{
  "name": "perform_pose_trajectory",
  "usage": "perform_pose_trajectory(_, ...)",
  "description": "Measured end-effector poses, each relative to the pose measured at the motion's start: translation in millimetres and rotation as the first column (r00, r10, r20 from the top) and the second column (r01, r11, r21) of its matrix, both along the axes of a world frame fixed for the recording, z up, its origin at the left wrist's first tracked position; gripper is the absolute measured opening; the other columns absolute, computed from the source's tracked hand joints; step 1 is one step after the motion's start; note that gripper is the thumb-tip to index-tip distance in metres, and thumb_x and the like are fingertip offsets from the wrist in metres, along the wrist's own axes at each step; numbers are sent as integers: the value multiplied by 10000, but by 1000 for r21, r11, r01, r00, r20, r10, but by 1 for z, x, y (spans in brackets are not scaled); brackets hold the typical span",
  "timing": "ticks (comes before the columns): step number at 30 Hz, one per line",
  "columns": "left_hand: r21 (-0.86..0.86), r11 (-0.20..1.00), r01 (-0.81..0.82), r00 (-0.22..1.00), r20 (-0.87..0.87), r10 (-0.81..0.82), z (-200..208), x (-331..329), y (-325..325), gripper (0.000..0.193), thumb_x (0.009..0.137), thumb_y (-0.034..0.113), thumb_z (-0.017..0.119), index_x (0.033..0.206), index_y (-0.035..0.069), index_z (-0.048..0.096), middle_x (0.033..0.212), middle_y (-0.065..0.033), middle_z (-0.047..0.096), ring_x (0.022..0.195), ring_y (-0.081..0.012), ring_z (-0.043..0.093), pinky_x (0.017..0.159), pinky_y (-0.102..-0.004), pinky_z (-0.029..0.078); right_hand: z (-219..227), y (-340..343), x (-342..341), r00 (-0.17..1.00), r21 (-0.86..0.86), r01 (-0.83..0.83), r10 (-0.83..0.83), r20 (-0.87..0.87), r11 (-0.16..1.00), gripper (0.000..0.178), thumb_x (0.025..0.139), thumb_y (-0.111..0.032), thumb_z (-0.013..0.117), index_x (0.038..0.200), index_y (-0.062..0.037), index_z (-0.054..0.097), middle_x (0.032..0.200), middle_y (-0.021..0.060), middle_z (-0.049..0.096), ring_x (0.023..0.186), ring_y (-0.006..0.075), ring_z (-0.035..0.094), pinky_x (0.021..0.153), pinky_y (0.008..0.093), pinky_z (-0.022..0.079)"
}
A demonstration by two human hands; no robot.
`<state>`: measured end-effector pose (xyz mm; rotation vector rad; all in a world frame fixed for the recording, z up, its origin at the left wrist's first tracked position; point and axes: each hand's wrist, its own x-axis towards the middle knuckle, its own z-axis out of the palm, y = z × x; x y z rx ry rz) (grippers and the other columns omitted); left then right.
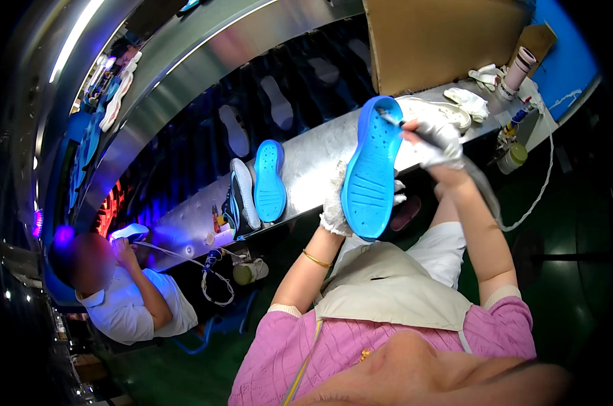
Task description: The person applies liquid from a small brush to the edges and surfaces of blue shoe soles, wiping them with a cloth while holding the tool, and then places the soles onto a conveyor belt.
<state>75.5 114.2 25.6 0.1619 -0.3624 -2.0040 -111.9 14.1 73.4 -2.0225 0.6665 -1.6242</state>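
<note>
Gloves of white cloth cover both hands. The left hand grips a bright blue rubber shoe sole by its lower edge, fingers wrapped behind it, so that hand is clamped on the sole. The right hand is closed round a thin dark-handled brush, whose tip touches the upper end of the sole. The two hands are apart, one at each end of the sole.

The sole is held up in the air above the person's lap, just in front of the near edge of the long shiny metal workbench. Its long axis runs nearly upright, leaning a little to the right: one rounded end points up and away toward the bench, the other down toward the person. The face turned to the camera shows a raised rim, rows of small dots in the upper part and parallel grooves across the lower part.

On the bench, left of the held sole, a second blue sole lies flat beside a dark shoe with a pale ribbed bottom. Near the bench's right end stands a small jar with a yellowish lid; its contents cannot be made out. White rags lie by a brown cardboard box. At the bench's left end another person in a white shirt bends over a shoe lit by a violet lamp.
</note>
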Motion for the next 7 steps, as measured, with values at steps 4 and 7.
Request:
perform_pose_trajectory(4,43,979,-199,966,176,189,-17,24,-19,677,973,552,377,1384,17,430,1291,-200,567,1120,-321,599,958,-422,505,-18,67,15,963,46,-98,106,-249,994,213,714,48,751,871,-70,667,906,97,681,849,229,665,780,320,515)
perform_pose_trajectory(7,-50,982,-184,967,170,190,-28,35,-14,694,972,552,381,1449,47,360,1391,-198,490,1238,-343,511,1082,-434,385,-14,79,12,914,194,-320,356,-195,927,206,730,33,760,878,-84,676,944,99,686,857,220,667,796,314,515)
